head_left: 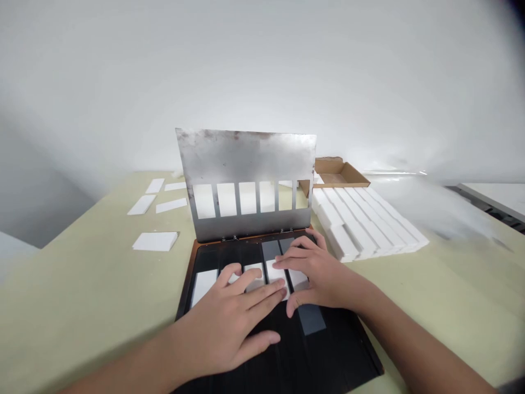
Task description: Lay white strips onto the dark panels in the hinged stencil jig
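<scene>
A black base point(262, 350) with a brown edge lies in front of me, a row of white cards point(204, 284) across it. My left hand point(235, 314) reaches over the row, its fingers stretched out and two fingertips on a white card point(272, 272). From the right, my right hand point(314, 271) rests on the same area with spread fingers, partly covering the rightmost card point(298, 280). Dark grey strips point(311, 320) show above and below the cards. Hinged at the back edge, a metal plate point(246, 156) with rectangular windows stands raised.
Several loose white cards point(141, 204) and a small card stack point(155, 241) lie on the left of the yellow-green table point(94, 273). At the right are long rows of stacked white cards point(369, 221), with an open cardboard box point(348, 174) behind and clear plastic point(435, 202) beside them.
</scene>
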Motion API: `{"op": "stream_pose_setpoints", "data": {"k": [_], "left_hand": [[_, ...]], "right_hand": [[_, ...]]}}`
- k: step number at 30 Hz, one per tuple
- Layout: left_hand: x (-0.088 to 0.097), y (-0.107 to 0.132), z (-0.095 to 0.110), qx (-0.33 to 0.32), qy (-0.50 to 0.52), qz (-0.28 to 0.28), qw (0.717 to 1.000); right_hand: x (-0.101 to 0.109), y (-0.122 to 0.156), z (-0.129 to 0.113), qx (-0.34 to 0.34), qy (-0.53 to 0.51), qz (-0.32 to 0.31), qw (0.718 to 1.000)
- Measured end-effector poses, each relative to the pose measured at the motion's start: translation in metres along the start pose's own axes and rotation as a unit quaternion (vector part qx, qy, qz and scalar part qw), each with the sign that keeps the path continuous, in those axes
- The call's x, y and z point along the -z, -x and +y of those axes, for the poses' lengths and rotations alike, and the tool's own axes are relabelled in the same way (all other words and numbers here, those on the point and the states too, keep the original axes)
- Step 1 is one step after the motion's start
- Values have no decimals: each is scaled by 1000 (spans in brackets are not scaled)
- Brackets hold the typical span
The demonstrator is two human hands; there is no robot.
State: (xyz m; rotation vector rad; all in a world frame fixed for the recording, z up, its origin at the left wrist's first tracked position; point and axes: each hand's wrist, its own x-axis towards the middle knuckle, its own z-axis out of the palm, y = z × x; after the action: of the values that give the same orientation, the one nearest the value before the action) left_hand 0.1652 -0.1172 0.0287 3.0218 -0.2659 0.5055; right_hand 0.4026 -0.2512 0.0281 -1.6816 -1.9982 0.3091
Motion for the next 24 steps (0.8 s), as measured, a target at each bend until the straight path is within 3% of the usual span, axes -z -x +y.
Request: {"op": "stream_pose_setpoints", "data": {"k": [6, 9, 11, 24], "left_hand": [[-1, 2, 2, 26, -9, 52, 998], [-1, 2, 4, -32, -9, 78, 996], [-1, 2, 4, -58, 3, 66, 996], [-5, 5, 3, 31, 54, 31, 998]], "right_hand": [[-9, -3, -2, -22, 14, 21, 999], [-12, -4, -4, -30, 21, 27, 999], [-13, -5, -5, -35, 27, 29, 999], [-9, -9, -16, -60, 115, 37, 991]]}}
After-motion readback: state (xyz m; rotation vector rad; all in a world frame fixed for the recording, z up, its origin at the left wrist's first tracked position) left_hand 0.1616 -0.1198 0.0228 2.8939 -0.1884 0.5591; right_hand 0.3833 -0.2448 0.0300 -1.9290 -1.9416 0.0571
